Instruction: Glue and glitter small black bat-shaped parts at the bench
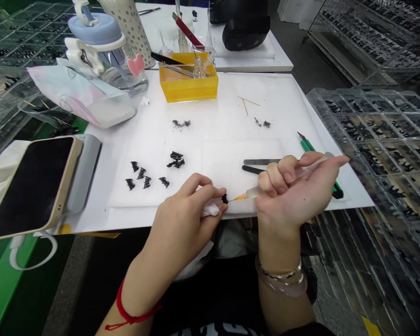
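My left hand (187, 212) pinches a small black bat-shaped piece (225, 199) between thumb and fingertips at the front edge of the white foam board. A crumpled white tissue (210, 208) is tucked in the same hand. My right hand (294, 189) is wrapped around a clear syringe (313, 168). Its orange needle tip (241, 197) points left, and the thin needle reaches to the black piece; I cannot tell whether it touches. Left of my hands lie several similar black pieces (146, 182), with a small pile (176, 159) of them further back.
Tweezers (261, 162) and a green craft knife (306, 143) lie near my right hand. A yellow box (189, 88) of tools stands at the back. A phone (31, 186) and a pastel pouch (80, 95) are on the left. Compartment trays (371, 126) flank the right side.
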Tool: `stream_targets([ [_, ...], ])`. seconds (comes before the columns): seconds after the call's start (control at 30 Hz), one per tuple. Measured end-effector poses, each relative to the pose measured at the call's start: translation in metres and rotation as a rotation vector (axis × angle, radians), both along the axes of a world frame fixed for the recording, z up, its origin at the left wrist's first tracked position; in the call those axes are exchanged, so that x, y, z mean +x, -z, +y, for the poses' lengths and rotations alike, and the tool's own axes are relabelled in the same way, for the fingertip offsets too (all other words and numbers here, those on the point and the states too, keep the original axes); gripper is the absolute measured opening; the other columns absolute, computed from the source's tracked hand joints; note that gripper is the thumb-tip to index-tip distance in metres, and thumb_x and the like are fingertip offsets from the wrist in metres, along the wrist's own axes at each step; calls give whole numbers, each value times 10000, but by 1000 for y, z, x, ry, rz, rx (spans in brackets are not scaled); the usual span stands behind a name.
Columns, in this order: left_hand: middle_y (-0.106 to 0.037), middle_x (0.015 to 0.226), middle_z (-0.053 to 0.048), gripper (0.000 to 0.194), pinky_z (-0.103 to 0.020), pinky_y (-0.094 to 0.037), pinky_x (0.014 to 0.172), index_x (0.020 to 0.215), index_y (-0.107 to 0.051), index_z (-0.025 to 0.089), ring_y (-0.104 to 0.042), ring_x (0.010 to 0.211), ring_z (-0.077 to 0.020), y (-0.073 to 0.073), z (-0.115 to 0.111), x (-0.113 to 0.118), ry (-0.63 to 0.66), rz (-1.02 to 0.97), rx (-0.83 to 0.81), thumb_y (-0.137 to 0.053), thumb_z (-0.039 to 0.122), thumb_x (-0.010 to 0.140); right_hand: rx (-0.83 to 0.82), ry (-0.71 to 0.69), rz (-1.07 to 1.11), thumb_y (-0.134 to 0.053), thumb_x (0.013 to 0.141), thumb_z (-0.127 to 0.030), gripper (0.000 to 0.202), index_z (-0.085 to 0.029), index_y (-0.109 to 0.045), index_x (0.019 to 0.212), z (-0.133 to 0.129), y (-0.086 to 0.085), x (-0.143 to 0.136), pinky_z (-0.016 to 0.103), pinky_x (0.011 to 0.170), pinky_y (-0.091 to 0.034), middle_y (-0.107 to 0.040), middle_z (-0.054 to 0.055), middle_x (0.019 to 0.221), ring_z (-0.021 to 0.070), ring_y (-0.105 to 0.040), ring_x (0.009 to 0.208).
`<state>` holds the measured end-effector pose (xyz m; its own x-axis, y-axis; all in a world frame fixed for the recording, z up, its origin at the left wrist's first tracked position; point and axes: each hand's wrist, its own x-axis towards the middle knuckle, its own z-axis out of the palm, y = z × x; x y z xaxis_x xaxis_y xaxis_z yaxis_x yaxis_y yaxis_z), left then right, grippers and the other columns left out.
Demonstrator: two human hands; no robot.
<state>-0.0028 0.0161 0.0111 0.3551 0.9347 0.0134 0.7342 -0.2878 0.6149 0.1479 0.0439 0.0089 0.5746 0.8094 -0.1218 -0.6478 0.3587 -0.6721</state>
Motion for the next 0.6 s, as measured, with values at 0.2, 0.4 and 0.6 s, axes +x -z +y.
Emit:
stream_targets([
  [0.2, -592, 1056, -42, 215, -285, -489, 564, 1023, -655, 185, -571, 611, -121, -2, -4, 6, 7, 67, 32, -544, 239, 848, 250, -347, 308, -323, 964, -460, 429, -177, -467, 676, -6, 12, 27, 118, 275, -120, -241, -105, 479, 16, -175, 328],
  [0.4, -624, 1020, -14, 226, -272, -513, 624, 971, -681, 225, -627, 693, -148, -14, 2, 2, -45, 155, 50, -569, 278, 782, 621, -857, 547, -371, 951, -444, 332, -212, -330, 716, -12, 21, 37, 63, 231, -161, -217, -131, 494, -22, -119, 280],
  [0.6, -635, 1041, -115, 296, -392, -501, 748, 1010, -706, 162, -647, 764, -249, -43, 42, -49, -290, 391, 46, -518, 250, 799, 597, -941, 493, -288, 963, -492, 370, -213, -380, 738, -15, 18, 24, 58, 252, -123, -213, -118, 517, -20, -50, 297],
])
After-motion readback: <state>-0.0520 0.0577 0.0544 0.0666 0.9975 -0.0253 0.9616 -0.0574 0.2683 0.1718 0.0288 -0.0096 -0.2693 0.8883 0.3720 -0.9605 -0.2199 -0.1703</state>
